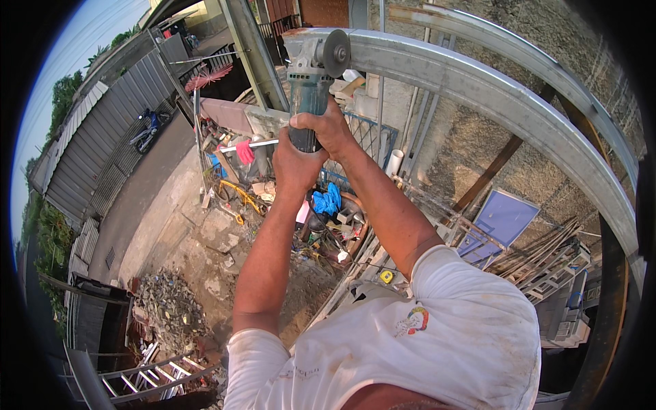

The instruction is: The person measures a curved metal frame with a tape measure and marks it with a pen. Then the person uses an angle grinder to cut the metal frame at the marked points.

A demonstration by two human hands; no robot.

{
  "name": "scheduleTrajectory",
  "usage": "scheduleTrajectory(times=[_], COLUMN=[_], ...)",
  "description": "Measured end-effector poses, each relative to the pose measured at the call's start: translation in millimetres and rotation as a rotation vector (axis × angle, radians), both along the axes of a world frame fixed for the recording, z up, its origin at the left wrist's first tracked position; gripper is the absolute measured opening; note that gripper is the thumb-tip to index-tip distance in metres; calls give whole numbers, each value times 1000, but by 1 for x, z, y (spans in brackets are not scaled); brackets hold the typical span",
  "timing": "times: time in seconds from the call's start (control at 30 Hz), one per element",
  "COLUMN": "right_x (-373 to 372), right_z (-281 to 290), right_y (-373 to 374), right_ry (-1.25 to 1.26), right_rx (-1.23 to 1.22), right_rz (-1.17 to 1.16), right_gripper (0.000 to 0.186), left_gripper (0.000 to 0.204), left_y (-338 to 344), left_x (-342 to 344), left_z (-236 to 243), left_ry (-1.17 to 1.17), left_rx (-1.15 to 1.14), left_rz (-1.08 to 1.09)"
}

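Note:
An angle grinder [309, 92] with a dark green body is held out in front of me, its head pointing up and away. Its round cutting disc [337, 53] overlaps the far left part of a long galvanized metal beam [437, 68]; I cannot tell whether they touch. My left hand [295, 164] is wrapped round the rear end of the grinder's body. Just above it, my right hand [328, 130] grips the middle of the body from the right. Both arms are stretched forward.
A second metal beam [519, 51] runs along the rough wall at right. Below lie a rubble heap [171, 307], a blue plastic bag [326, 198] among mixed debris, and a ladder [157, 377]. A yellow tape measure [386, 276] is near my right side. A motorcycle [145, 131] stands in the lane.

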State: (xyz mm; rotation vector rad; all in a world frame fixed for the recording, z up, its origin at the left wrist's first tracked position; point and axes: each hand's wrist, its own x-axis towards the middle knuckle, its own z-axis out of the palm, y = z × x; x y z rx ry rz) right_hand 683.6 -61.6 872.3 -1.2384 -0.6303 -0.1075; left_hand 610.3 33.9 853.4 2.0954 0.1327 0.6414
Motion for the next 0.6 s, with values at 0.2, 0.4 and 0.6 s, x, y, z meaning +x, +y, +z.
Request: scheduleTrajectory(times=[0.2,0.4,0.6], right_x=[-3,0,-2], right_z=[5,8,9], right_y=[0,-1,0], right_ry=[-2,2,6], right_rx=[11,23,12], right_rz=[0,21,7], right_gripper=[71,71,66], left_gripper=[63,62,63], left_y=[-1,-2,-1], left_x=[1,0,0], left_z=[1,7,8], left_ry=[-49,-65,-38], left_rx=[-4,-20,3], left_rz=[-1,-7,11])
